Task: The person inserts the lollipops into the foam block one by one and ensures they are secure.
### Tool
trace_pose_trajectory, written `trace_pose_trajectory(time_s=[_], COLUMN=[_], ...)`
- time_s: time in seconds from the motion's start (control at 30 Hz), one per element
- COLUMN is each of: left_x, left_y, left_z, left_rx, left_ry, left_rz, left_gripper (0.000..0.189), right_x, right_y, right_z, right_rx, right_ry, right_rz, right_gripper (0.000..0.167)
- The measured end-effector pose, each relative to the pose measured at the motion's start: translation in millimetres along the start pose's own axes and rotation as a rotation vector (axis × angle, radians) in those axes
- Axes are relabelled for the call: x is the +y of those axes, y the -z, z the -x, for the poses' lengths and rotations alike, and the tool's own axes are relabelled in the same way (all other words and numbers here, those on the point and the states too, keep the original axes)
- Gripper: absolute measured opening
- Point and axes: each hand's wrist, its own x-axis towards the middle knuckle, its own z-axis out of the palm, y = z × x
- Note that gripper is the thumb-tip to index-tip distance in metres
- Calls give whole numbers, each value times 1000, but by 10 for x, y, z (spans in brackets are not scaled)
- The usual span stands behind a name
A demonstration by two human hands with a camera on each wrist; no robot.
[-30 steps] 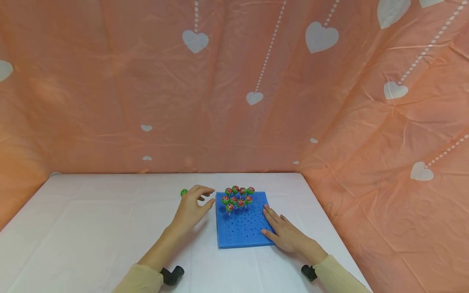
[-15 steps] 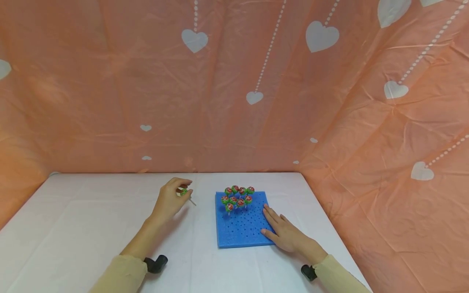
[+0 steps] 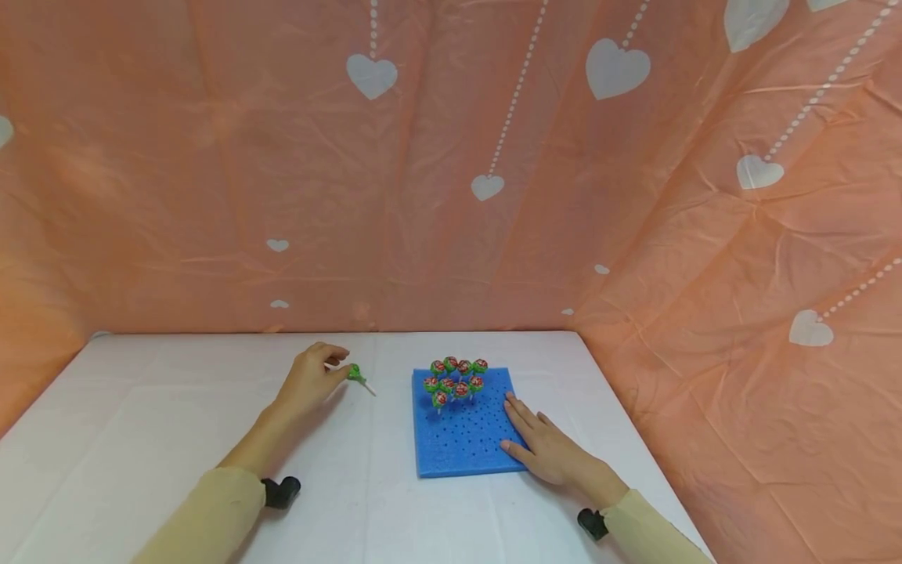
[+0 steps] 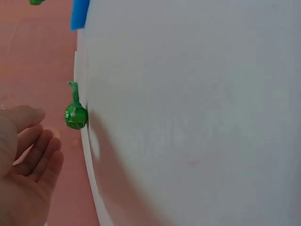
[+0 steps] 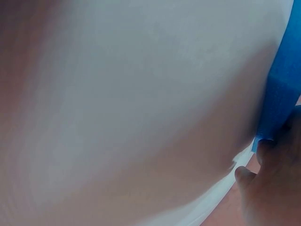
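A lollipop in a green wrapper (image 3: 355, 373) lies on the table left of the foam board, its white stick pointing toward me and to the right. My left hand (image 3: 310, 380) hovers just left of its head, fingers loosely bent and holding nothing. In the left wrist view a gap shows between the fingertips and the green lollipop (image 4: 75, 115). My right hand (image 3: 546, 448) rests flat on the right edge of the blue foam board (image 3: 440, 454). Several red and green lollipops (image 3: 447, 385) stand upright in holes toward the board's back left.
Many small holes dot the rest of the board. A white cloth covers the table (image 3: 176, 431). Behind it and to the right hangs an orange curtain (image 3: 317, 196) printed with white hearts. A black wrist camera (image 3: 282, 492) sits on my left wrist.
My left hand has moved left from beside the board, past the loose lollipop, which is now fully visible. The right hand and the board have stayed in place.
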Motion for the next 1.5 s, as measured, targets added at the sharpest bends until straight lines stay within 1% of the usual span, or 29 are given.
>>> trace_pose_trajectory(time_s=[0.13,0.2,0.37,0.5,0.6,0.73,0.93,1.1,1.23,1.33,1.5], left_x=[-17,-27,-37,-41,-54,-70,-90,-78,-61,-53,-63], left_y=[-3,-5,-15,-28,-43,-57,-64,-69,-71,-69,-74], left_z=[-41,-64,-119,-146,-152,-156,-169,-170,-162,-159,-155], left_rx=[-90,-119,-168,-207,-229,-240,-235,-236,-249,-253,-239], left_ry=[50,58,75,101,103,95,79,83,95,91,85], left_rz=[-20,-36,-84,-88,-93,-105,-122,-132,-126,-117,-94], left_gripper=[30,31,32,32,30,29,29,27,28,28,27], right_x=[-13,-15,-15,-12,-9,-3,-6,-13,-12,-11,-16], right_y=[13,14,8,3,1,1,6,11,6,3,6], right_z=[9,8,-1,-7,-7,-7,-2,-4,-5,-3,2], right_rx=[0,-2,-2,2,0,-11,-4,1,3,5,7], right_ry=[4,-2,-8,-7,-11,-20,-4,2,1,2,2], right_rz=[-10,-8,9,10,12,24,9,0,-3,0,5], right_gripper=[79,79,79,78,78,79,78,79,79,78,78])
